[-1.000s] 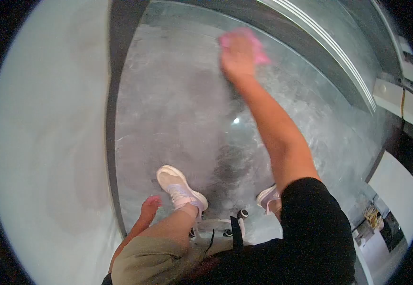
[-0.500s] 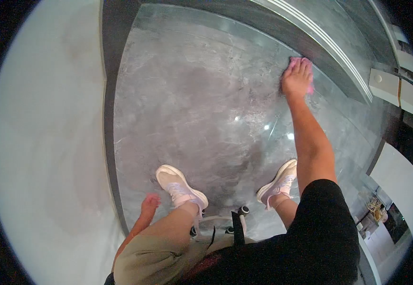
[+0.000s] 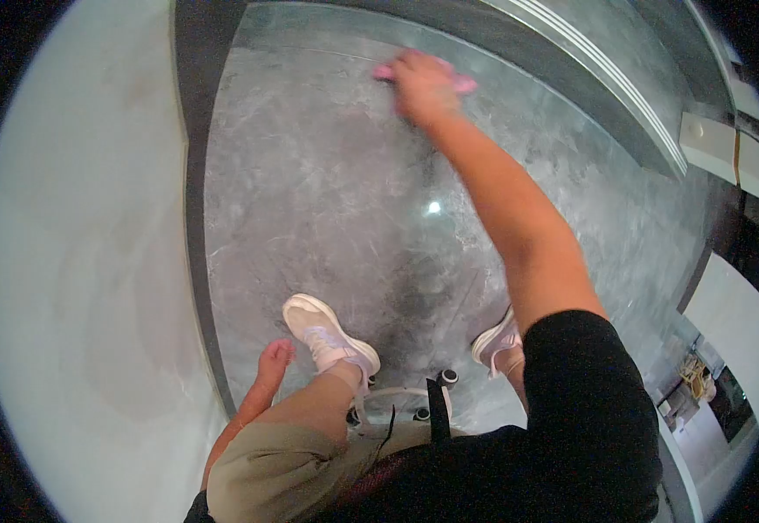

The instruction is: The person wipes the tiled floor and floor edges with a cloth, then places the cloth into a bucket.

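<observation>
The right hand [image 3: 425, 89] is covering a pink cloth [image 3: 465, 84] on the grey floor [image 3: 327, 192]; blur is hiding whether its fingers are gripping. The left hand [image 3: 275, 359] is hanging well apart, near the left shoe [image 3: 323, 329]; its closure is not showing clearly.

Black short-sleeved top [image 3: 519, 471], khaki shorts [image 3: 279, 462], pale beige-and-lilac sneakers [image 3: 329, 336]

Mottled grey floor [image 3: 327, 200] (one bright reflection [image 3: 434, 207]), dark border strip [image 3: 195, 174], pale wall [image 3: 91, 261] left.
</observation>
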The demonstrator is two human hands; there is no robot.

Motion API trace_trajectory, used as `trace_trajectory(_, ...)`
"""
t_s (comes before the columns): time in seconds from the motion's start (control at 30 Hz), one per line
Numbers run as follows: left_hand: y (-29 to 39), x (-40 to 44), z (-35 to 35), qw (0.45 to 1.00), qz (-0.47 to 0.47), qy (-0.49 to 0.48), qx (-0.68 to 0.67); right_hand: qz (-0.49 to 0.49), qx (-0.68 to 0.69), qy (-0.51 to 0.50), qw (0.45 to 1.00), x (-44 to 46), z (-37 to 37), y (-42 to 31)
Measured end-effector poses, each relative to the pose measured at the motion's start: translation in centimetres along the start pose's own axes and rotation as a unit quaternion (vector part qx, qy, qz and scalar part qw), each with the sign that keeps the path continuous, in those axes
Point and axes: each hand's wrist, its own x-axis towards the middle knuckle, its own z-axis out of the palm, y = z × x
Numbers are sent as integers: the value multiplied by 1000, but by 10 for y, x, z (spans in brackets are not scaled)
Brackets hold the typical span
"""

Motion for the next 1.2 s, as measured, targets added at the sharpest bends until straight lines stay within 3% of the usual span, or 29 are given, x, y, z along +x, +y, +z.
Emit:
trace_trajectory(0.13,9,-8,2,998,33,18,-57,17,-22,-21,999,-56,-34,53)
trace_trajectory(0.2,-5,-6,4,998,25,25,-54,78,-3,-8,997,-64,-30,57)
trace_trajectory(0.3,-17,-12,-2,999,1,-32,-23,69,-15,-5,998,-37,-14,29)
trace_trajectory(0.43,-18,-24,1,999,-10,-12,-30,9,0,-25,1000,34,8,-32)
trace_trajectory(0.53,-2,-23,1,1000,3,-15,-2,111,-2,-38,993,53,15,-55)
trace_trajectory(0.6,3,-13,1,1000,29,-2,0,59,-33,-102,993,53,23,-38)
trace_trajectory(0.67,2,1,-5,999,41,-1,36,154,29,-102,982,22,-20,-32)
trace_trajectory(0.73,-3,-1,-10,997,42,4,69,130,-7,-127,983,-14,-23,12)
trace_trajectory(0.77,-1,-3,-8,998,38,15,39,96,-15,-69,993,-42,-23,35)
trace_trajectory(0.87,2,-9,-7,999,36,16,17,120,-40,-69,989,-88,-47,81)
trace_trajectory(0.93,-11,-9,-6,999,35,9,23,93,-72,-7,993,-97,-49,90)
trace_trajectory(1.03,-38,-11,-5,999,30,-6,-40,131,-101,-80,983,-75,-52,60)
trace_trajectory(1.2,-16,-18,1,997,49,-23,-53,46,-51,-98,993,28,-1,-26)
